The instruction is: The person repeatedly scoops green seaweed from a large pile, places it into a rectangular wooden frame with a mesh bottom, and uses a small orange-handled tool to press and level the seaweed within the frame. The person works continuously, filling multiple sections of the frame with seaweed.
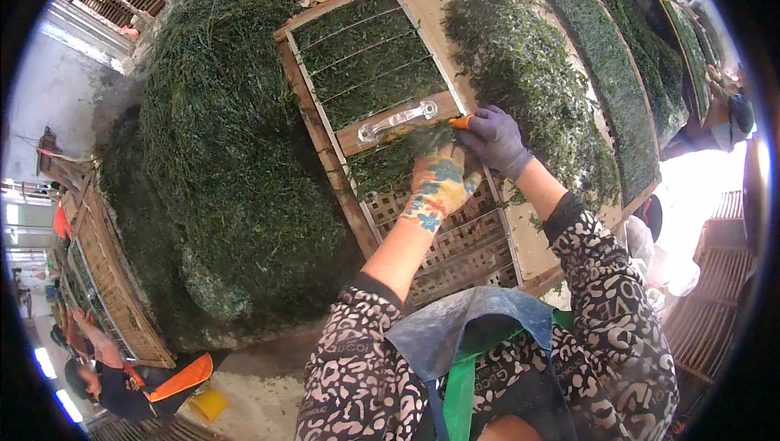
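My left hand [440,182], in a pale floral glove, lies over the lower part of a framed lattice tray, its fingertips partly hidden among dark green shredded plant strands. Close to its right, my right hand [495,136], in a purple glove, grips a small orange object [461,122] at the frame's right edge. A metal frame with crossbars [425,31] lies on the tray, over a layer of green strands [372,57]. On its wooden crossboard sits a clear handle [397,121]. The woven lattice [466,252] shows bare at the near end.
A large heap of green strands [237,167] rises at the left, and a smaller pile [524,69] lies on the board at the right. Filled trays [603,57] stand farther right. Other people work at the far left [109,380] and far right [731,112]. A yellow container [208,405] is at lower left.
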Available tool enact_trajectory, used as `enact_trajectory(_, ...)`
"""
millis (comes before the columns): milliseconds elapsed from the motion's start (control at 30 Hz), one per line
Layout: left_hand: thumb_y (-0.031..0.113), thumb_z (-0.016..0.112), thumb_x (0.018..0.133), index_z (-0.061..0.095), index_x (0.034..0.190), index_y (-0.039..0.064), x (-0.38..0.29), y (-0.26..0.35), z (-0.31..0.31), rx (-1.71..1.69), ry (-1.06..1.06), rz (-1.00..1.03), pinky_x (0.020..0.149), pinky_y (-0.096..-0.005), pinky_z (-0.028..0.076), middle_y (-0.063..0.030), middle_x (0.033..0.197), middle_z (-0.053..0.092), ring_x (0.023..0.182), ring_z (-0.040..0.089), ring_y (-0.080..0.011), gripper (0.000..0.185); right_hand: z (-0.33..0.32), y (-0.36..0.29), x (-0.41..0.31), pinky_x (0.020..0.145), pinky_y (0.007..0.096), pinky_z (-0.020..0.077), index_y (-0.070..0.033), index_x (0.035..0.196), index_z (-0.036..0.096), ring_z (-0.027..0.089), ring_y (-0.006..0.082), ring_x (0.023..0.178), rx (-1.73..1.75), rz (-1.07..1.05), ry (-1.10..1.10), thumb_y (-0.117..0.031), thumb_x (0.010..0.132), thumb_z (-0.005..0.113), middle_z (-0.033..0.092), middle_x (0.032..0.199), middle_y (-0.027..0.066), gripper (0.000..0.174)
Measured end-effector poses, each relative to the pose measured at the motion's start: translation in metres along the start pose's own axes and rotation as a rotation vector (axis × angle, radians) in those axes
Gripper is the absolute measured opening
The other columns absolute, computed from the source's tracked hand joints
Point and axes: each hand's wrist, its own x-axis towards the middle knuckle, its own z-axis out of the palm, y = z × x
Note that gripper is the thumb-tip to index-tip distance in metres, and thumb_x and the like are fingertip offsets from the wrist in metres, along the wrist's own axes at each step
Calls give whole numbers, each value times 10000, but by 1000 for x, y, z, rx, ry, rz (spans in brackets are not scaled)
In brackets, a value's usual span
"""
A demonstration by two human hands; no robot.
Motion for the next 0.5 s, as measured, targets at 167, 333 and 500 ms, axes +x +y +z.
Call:
enact_trajectory(167, 353, 640, 908, 641, 1275, 52, -29, -34, -8, -7, 378, 85, 1093, -491, 428, -166, 1360, 603, 1275, 558, -349, 474, 16, -5, -3, 744, 475, 542, -183, 966, 726, 634, 349, 904, -211, 103, -6, -329, 875, 699, 658, 889, 75, 174)
enact_trajectory(333, 331, 655, 896, 664, 1240, 40, -33, -48, -12, -86, 224, 36, 1105, -481, 426, -157, 1361, 605, 1282, 553, -346, 450, 29, -46, 6, 800, 461, 541, -81, 979, 685, 672, 376, 921, 610, 376, -10, -361, 915, 683, 681, 972, 170, 287)
enact_trajectory(500, 356, 684, 875, 673, 1226, 42, -58, -62, -34, -130, 413, -19, 1109, -483, 408, -145, 1364, 593, 1291, 544, -346, 471, 1, -49, 15, 847, 482, 536, -98, 1042, 692, 672, 397, 945, 352, 370, -284, -362, 928, 660, 685, 1013, 178, 289)
